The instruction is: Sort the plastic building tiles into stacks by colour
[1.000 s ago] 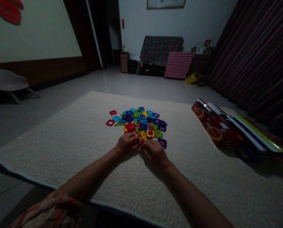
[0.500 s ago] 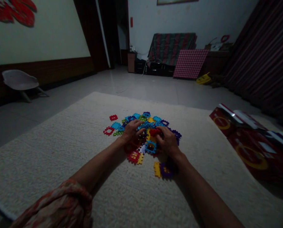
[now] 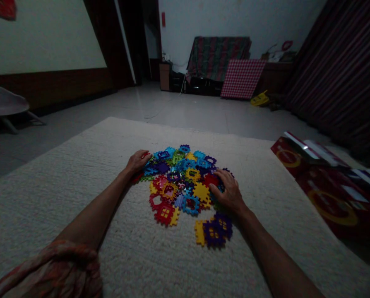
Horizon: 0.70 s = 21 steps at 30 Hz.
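Observation:
A loose pile of toothed plastic building tiles in several colours lies on the pale rug [image 3: 88,153]. At the pile's left edge, my left hand [image 3: 137,161] has its fingers closed over a red tile [image 3: 145,155], most of it hidden beneath them. Another red tile [image 3: 137,178] shows just below that hand. My right hand [image 3: 230,190] rests at the pile's right side, thumb and fingers apart around a dark red piece [image 3: 211,179]. Beside its thumb is a solid yellow tile [image 3: 201,191]. Purple window tiles [image 3: 214,233] lie nearer me, apart from the pile.
Red boxes [image 3: 324,194] stand along the rug's right side. A pale low chair [image 3: 5,101] is at the far left. Across the tiled floor are a cloth-covered cabinet [image 3: 219,58], a checked pink board [image 3: 243,78] and a yellow object [image 3: 260,99].
My left hand has moved left from the middle of the pile to its left edge, onto a red tile. My right hand has drawn back a little and opened, uncovering the pile's centre.

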### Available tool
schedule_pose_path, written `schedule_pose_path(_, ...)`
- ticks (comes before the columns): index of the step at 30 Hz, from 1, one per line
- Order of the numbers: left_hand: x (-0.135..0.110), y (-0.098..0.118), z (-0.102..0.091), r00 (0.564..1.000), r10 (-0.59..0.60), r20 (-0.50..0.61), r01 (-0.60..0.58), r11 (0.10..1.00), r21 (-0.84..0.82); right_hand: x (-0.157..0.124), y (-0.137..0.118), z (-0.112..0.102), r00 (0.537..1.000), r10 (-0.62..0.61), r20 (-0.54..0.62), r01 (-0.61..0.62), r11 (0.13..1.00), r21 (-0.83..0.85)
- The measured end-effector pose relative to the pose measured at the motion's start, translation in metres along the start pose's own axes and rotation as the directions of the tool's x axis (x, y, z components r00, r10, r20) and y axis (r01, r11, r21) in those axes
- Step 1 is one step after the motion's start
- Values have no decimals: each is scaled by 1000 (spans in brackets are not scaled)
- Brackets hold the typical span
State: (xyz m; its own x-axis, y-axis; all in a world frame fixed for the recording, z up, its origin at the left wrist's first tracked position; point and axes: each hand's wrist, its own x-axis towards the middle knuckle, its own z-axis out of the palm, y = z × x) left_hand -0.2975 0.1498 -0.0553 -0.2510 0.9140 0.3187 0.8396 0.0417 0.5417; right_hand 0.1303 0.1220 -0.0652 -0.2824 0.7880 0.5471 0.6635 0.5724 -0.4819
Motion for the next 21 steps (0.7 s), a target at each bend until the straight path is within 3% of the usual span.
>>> schedule_pose_path(4, 1, 36, 21, 997, 55, 45, -52, 996, -74, 2, 5, 3, 995, 31, -93, -33, 999, -24)
schedule_pose_path(9, 7, 63, 34, 996, 58, 65, -45, 983, -177, 3, 17, 8, 948, 214, -236, -244, 964, -103)
schedule_pose_path(14, 7, 76, 41, 991, 104, 88, -77, 961, -267, 6, 27, 9, 964, 224, -142, -227, 974, -7)
schedule_pose_path(21, 2, 86, 41, 969, 171, 176, -72, 884, -462, 10, 11, -5, 981, 187, -41, -174, 959, 223)
